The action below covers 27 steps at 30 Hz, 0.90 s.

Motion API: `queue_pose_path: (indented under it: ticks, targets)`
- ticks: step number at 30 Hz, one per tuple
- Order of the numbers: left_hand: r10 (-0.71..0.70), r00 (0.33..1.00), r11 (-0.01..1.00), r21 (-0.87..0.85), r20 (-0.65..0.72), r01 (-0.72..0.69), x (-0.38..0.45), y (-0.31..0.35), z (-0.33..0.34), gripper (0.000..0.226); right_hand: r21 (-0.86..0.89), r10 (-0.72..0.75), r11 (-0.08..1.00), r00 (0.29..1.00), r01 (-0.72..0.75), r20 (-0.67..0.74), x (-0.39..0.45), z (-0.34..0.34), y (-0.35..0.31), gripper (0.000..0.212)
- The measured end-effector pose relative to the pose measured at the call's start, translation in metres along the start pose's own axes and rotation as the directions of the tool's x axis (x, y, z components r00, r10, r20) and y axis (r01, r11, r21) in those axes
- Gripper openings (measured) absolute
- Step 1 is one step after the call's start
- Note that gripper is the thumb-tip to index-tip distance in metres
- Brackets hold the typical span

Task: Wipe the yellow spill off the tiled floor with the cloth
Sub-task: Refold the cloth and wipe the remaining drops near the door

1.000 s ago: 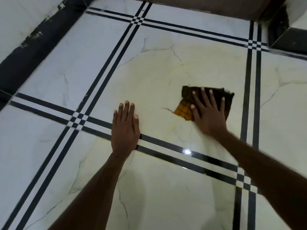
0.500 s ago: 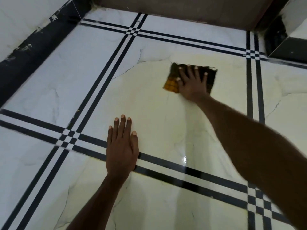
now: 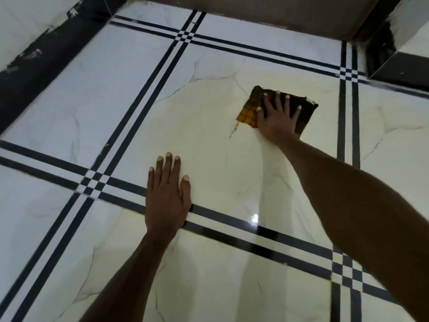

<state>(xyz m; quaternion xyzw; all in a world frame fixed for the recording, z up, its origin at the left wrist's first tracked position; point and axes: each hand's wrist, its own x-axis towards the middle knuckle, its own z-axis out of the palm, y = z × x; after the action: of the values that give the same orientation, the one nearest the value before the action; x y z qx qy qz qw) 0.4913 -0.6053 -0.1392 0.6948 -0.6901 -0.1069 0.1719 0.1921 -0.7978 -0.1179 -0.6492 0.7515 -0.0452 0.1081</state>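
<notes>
Your right hand (image 3: pixel 277 117) lies flat on the cloth (image 3: pixel 301 112), fingers straight and spread, pressing it against the tiled floor (image 3: pixel 81 101) rather than pinching it. The cloth is a dark brown checked square with an orange-yellow patch showing at its left corner, beside your thumb, and a loose thread trails from that corner onto the tile. It sits on the far right part of the big central tile, near the double black stripe that runs along that tile's right edge and short of the stripe at its far edge. The yellow spill (image 3: pixel 197 140) shows as a pale yellowish film spread over most of this central tile, from the cloth back toward you and across to its left edge. Your left hand (image 3: pixel 167 196) is planted palm down on the floor, fingers straight and close together, its heel resting over the double black stripe at the tile's near edge, well apart from the cloth.
</notes>
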Motion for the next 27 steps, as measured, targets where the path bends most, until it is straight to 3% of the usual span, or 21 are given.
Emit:
queue_pose_path:
  ticks: [3,5,6,7,9,11,14,16,17,21,24,27]
  targets:
    - [0.008,1.0,1.0,-0.011,-0.004,-0.008,-0.001,0.001,0.0,0.063,-0.048,-0.328,0.944,0.945,0.327,0.001,-0.021,0.014,-0.057,0.064]
    - [0.012,1.0,1.0,-0.011,-0.009,-0.012,0.0,-0.002,0.0,0.063,-0.069,-0.603,0.79,0.793,0.609,0.083,-0.044,0.028,-0.088,0.063]
    - [0.014,1.0,1.0,-0.018,-0.003,-0.014,0.0,-0.002,-0.001,0.064,-0.062,-0.661,0.739,0.74,0.67,0.122,-0.051,0.032,-0.09,0.06]
    - [0.011,1.0,1.0,-0.026,0.001,-0.011,-0.002,-0.003,-0.002,0.064,-0.046,-0.666,0.737,0.736,0.675,0.125,-0.05,0.031,-0.082,0.06]
    - [0.013,1.0,0.999,-0.033,0.001,-0.013,-0.001,-0.002,-0.003,0.065,-0.032,-0.523,0.852,0.852,0.523,0.024,-0.032,0.021,-0.045,0.064]
    - [0.005,1.0,0.999,-0.04,-0.001,-0.005,0.0,0.0,-0.003,0.065,-0.027,-0.209,0.978,0.976,0.207,-0.065,-0.018,0.007,0.016,0.069]
    - [-0.006,1.0,1.0,-0.024,0.006,0.006,0.001,0.001,-0.002,0.067,0.071,0.188,0.981,0.978,-0.182,-0.092,-0.03,-0.008,0.092,0.072]
    - [-0.004,1.0,1.0,-0.016,0.01,0.004,0.001,0.001,-0.003,0.068,0.109,0.285,0.956,0.951,-0.273,-0.118,-0.057,-0.002,0.091,0.072]
    - [-0.004,1.0,1.0,-0.015,0.008,0.004,0.001,0.001,-0.003,0.068,0.103,0.261,0.963,0.954,-0.248,-0.145,-0.073,0.005,0.078,0.07]
    - [0.007,1.0,1.0,-0.014,0.002,-0.007,-0.001,0.002,-0.004,0.067,0.025,-0.191,0.98,0.972,0.196,-0.134,-0.168,0.035,-0.004,0.061]
    - [0.021,1.0,0.999,-0.024,-0.016,-0.021,0.001,-0.001,-0.003,0.064,0.022,-0.553,0.833,0.833,0.552,0.021,-0.248,0.05,-0.043,0.058]
    - [0.028,1.0,0.999,-0.036,-0.014,-0.029,0.0,-0.001,-0.004,0.062,0.029,-0.753,0.654,0.647,0.756,0.119,-0.278,0.043,-0.027,0.058]
